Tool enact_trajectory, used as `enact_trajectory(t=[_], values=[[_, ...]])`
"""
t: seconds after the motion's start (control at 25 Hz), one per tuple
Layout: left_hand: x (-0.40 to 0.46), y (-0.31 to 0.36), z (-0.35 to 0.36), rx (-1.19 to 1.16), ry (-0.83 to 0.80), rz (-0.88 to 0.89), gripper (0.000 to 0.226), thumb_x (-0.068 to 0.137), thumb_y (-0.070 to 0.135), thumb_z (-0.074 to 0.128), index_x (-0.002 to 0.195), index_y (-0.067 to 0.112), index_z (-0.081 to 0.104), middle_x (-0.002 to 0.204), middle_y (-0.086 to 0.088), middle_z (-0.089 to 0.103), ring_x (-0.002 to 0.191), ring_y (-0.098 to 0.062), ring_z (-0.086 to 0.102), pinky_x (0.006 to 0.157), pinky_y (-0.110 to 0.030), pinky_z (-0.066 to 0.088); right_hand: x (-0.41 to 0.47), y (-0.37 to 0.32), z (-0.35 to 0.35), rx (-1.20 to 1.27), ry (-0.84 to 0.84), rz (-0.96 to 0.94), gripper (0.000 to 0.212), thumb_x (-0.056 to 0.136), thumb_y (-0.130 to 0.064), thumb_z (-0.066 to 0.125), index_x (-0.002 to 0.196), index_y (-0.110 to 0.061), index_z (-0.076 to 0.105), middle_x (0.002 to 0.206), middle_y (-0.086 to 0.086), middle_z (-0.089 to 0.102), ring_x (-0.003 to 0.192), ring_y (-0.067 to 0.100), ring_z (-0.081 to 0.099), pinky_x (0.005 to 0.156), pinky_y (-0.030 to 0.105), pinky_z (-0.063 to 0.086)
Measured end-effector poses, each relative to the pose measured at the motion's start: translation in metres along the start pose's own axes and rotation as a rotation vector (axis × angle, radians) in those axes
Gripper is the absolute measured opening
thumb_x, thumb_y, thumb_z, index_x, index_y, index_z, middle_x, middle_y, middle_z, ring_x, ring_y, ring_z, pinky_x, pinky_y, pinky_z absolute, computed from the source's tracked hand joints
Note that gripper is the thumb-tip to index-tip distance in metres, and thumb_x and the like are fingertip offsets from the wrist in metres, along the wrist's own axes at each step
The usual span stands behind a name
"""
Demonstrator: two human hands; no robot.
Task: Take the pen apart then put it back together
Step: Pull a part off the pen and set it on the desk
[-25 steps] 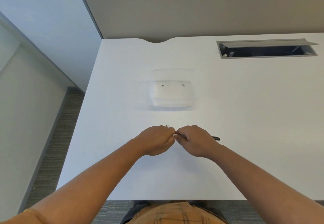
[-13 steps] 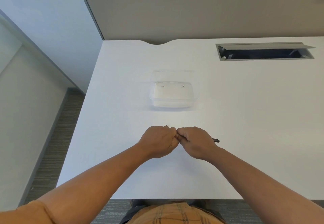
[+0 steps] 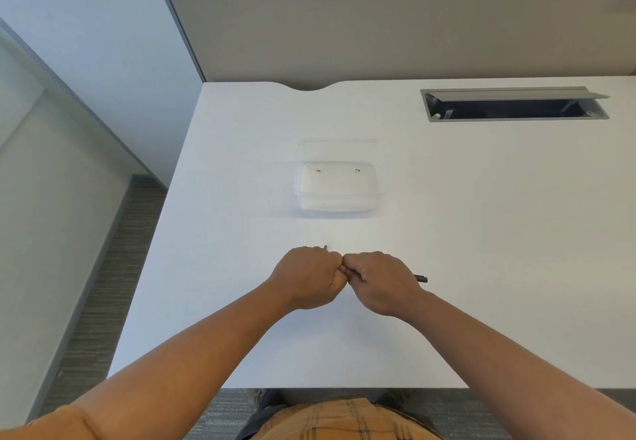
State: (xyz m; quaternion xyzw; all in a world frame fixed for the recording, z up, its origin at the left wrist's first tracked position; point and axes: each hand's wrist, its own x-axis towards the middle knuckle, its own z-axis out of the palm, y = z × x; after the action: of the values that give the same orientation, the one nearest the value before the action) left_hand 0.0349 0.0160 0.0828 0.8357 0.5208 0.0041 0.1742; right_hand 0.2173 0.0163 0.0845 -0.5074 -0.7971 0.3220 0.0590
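Both fists meet above the white bench (image 3: 481,233). The left hand (image 3: 306,276) and right hand (image 3: 382,278) have fingers clamped on a slim black pen (image 3: 420,279).

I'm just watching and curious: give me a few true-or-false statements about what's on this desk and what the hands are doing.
1. Both hands are closed on the pen. True.
2. The clear container holds pen parts. False: no pen parts show inside.
3. The left hand and right hand touch. True.
4. The pen lies inside the cable hatch. False: it is in the hands, near the desk's front.
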Motion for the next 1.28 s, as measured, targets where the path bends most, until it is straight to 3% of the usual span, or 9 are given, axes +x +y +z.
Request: enact_trajectory(t=[0.12,0.32,0.44,0.48,0.72,0.92,1.08,1.16,1.28], values=[[0.001,0.0,-0.003,-0.148,0.028,-0.117,0.031,0.089,0.038,0.033,0.063,0.022,0.037,0.057,0.005,0.045,0.054,-0.02,0.044,0.048,-0.029,0.025,0.0,-0.001,0.001,0.047,0.025,-0.003,0.028,0.104,-0.033,0.041,0.08,-0.022,0.051,0.07,-0.003,0.058,0.068,0.026,0.054,0.063,0.042,0.045],[0.001,-0.001,-0.004,-1.115,0.114,-0.401,0.013,0.096,0.024,0.062,0.092,0.015,0.071,0.08,-0.001,0.077,0.069,-0.01,0.069,0.063,-0.025,0.055,0.004,0.008,0.001,0.301,0.046,-0.004,0.022,0.104,-0.022,0.038,0.099,-0.028,0.058,0.078,-0.005,0.06,0.066,0.009,0.049,0.063,0.031,0.044],[-0.002,-0.004,0.0,-1.369,0.169,-0.43,0.009,0.094,0.011,0.069,0.101,0.009,0.073,0.093,-0.011,0.079,0.083,-0.019,0.074,0.076,-0.027,0.059,0.001,0.011,0.006,0.48,0.05,0.068,0.026,0.104,-0.021,0.046,0.124,-0.036,0.053,0.091,-0.009,0.07,0.071,0.01,0.061,0.069,0.026,0.051],[-0.002,-0.004,0.002,-1.408,0.181,-0.446,0.009,0.094,0.009,0.068,0.101,0.007,0.073,0.094,-0.013,0.078,0.085,-0.021,0.074,0.078,-0.028,0.059,0.001,0.01,0.008,0.52,0.053,0.08,0.025,0.104,-0.021,0.049,0.123,-0.038,0.05,0.093,-0.008,0.072,0.074,0.012,0.065,0.071,0.025,0.052],[-0.003,-0.002,0.006,-1.527,0.202,-0.523,0.009,0.093,0.013,0.071,0.095,0.005,0.074,0.091,-0.015,0.079,0.082,-0.02,0.075,0.076,-0.027,0.06,-0.001,0.009,0.011,0.578,0.104,0.101,0.021,0.103,-0.02,0.055,0.103,-0.038,0.045,0.089,-0.006,0.076,0.067,0.008,0.067,0.066,0.015,0.05],[-0.001,0.002,0.003,-1.561,0.207,-0.511,0.011,0.096,0.016,0.067,0.096,0.006,0.071,0.091,-0.014,0.079,0.081,-0.02,0.075,0.074,-0.025,0.058,0.002,0.007,0.012,0.651,0.116,0.139,0.014,0.099,-0.025,0.061,0.105,-0.031,0.05,0.089,-0.002,0.077,0.078,0.014,0.072,0.074,0.029,0.056],[0.002,0.004,0.002,-1.483,0.231,-0.511,0.015,0.1,0.023,0.06,0.101,0.011,0.069,0.083,-0.004,0.075,0.078,-0.014,0.071,0.074,-0.027,0.059,0.004,0.006,0.009,0.66,0.228,0.161,0.013,0.092,-0.04,0.067,0.091,-0.03,0.058,0.08,-0.018,0.067,0.072,0.003,0.059,0.066,0.018,0.048],[0.003,0.006,0.001,-1.419,0.215,-0.488,0.018,0.102,0.026,0.055,0.103,0.019,0.072,0.077,0.001,0.067,0.072,-0.013,0.066,0.072,-0.031,0.058,0.007,0.005,0.006,0.796,0.259,0.208,0.014,0.091,-0.04,0.066,0.087,-0.027,0.064,0.079,-0.013,0.066,0.072,0.007,0.06,0.068,0.024,0.052],[0.004,0.009,-0.001,-1.199,0.196,-0.377,0.023,0.103,0.028,0.052,0.101,0.034,0.075,0.079,0.015,0.067,0.064,-0.005,0.059,0.062,-0.023,0.05,0.011,0.004,0.0,0.937,0.208,0.298,0.02,0.092,-0.039,0.067,0.09,-0.02,0.07,0.079,-0.006,0.07,0.068,0.008,0.065,0.066,0.024,0.055]])
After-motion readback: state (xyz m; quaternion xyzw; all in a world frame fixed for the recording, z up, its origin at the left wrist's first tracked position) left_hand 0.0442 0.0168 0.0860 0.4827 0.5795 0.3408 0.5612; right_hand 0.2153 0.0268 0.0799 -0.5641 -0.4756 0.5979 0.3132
